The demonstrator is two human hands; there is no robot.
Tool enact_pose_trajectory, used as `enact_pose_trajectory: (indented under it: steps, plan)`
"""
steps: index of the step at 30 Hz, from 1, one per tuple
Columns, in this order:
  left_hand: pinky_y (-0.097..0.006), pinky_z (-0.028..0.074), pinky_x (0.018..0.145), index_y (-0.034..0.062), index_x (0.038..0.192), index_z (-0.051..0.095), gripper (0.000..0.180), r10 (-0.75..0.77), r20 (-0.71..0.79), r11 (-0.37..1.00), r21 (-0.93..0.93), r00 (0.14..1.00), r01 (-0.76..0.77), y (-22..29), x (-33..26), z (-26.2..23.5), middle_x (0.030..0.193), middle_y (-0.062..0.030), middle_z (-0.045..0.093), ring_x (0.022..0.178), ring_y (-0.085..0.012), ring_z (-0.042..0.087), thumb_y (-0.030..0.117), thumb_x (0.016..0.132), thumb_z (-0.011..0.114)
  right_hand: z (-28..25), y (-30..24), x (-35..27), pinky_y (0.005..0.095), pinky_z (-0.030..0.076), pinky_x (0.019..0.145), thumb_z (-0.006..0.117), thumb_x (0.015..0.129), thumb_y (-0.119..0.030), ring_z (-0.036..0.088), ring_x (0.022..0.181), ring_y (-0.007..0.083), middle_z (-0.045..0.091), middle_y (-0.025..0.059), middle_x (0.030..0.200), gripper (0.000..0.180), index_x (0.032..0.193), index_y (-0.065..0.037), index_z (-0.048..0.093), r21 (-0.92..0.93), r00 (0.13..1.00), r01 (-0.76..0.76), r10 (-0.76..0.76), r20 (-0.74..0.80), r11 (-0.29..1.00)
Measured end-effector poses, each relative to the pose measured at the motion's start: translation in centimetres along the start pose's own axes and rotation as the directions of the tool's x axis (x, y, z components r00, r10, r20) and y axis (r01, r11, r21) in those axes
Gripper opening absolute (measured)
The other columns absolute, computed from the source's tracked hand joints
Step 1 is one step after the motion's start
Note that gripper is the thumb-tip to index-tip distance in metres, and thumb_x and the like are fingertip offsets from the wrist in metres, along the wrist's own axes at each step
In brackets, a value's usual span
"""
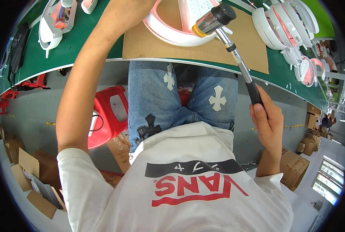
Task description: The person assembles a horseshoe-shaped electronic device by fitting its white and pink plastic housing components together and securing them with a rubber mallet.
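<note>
My right hand [267, 118] is closed round the black grip of a two-faced mallet [240, 63]. Its metal head has one black face and one yellow face. The yellow face is at the near right rim of a white ring-shaped plastic housing [172, 38]; whether they touch I cannot tell. Pink shows along the inside of this housing, and a white panel crosses it. A flat cardboard sheet [242, 50] lies under it on the green table. At the housing's left rim is my left hand [128, 13], its fingers cut off by the top edge.
More white housings [275, 27] are stacked at the right of the table [91, 23]. An opened housing with wires [60, 21] lies at the left. Below the table's front edge stands a red plastic stool [108, 116]. Cardboard boxes [294, 168] are on the floor at both sides.
</note>
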State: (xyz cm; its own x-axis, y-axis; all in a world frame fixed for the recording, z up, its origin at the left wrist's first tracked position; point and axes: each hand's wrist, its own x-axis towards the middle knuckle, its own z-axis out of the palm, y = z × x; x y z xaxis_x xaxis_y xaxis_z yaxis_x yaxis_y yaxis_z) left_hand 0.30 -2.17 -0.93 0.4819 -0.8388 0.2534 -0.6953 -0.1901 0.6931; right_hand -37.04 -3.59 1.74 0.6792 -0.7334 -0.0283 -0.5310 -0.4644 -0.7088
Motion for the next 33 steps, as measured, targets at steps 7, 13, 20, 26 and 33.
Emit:
enact_pose_trajectory:
  steps: [7,13,20,26,33]
  plan:
    - [-0.047,0.051,0.081,-0.0082,0.103,0.061,0.034,0.186,-0.05,0.983,-0.004,0.981,-0.186,-0.9,0.0,0.4,0.095,-0.0338,0.065,0.095,-0.0478,0.064,0.024,0.094,0.056,0.2,-0.5,0.4,0.0267,0.042,0.059,0.054,0.102,-0.016,0.051,0.061,0.0124,0.057,0.0056,0.071,0.038,0.135,0.003,0.057,0.033,1.0,-0.025,0.025,-0.004,0.999]
    - [-0.046,0.051,0.083,-0.0078,0.102,0.063,0.035,0.039,-0.047,0.989,-0.143,0.998,-0.046,-0.1,-0.3,-0.2,0.097,-0.032,0.067,0.095,-0.0457,0.066,0.025,0.094,0.057,0.3,0.1,0.4,0.0267,0.041,0.058,0.054,0.102,-0.016,0.05,0.061,0.0117,0.058,0.0049,0.072,0.039,0.136,0.003,0.057,0.045,1.0,-0.017,0.017,-0.002,0.999]
    - [-0.047,0.053,0.083,-0.0084,0.103,0.066,0.04,0.139,-0.011,0.983,0.124,0.99,-0.137,-0.5,0.6,-0.6,0.096,-0.0329,0.068,0.096,-0.0471,0.067,0.029,0.092,0.058,0.6,0.1,0.3,0.0239,0.038,0.055,0.053,0.104,-0.018,0.047,0.06,0.0079,0.055,0.002,0.071,0.04,0.138,0.002,0.055,0.086,1.0,-0.02,0.019,0.008,0.996]
    - [-0.05,0.052,0.085,-0.0095,0.095,0.068,0.042,0.067,0.143,0.981,0.169,0.987,-0.091,-1.1,2.5,-0.3,0.096,-0.0342,0.067,0.096,-0.0494,0.065,0.029,0.091,0.054,0.8,0.3,0.2,0.0212,0.034,0.051,0.051,0.104,-0.018,0.044,0.057,0.0049,0.053,-0.0002,0.071,0.04,0.139,0.002,0.055,0.096,0.999,-0.038,0.04,-0.015,0.995]
    - [-0.053,0.051,0.081,-0.008,0.082,0.067,0.034,0.299,0.172,0.882,0.325,0.939,-0.341,-3.5,3.7,-0.6,0.088,-0.0326,0.065,0.089,-0.0505,0.064,0.021,0.091,0.051,1.4,-0.5,0.8,0.0202,0.032,0.05,0.05,0.105,-0.019,0.042,0.056,0.004,0.053,-0.001,0.071,0.04,0.14,0.001,0.054,0.098,1.0,-0.022,0.021,0.007,0.995]
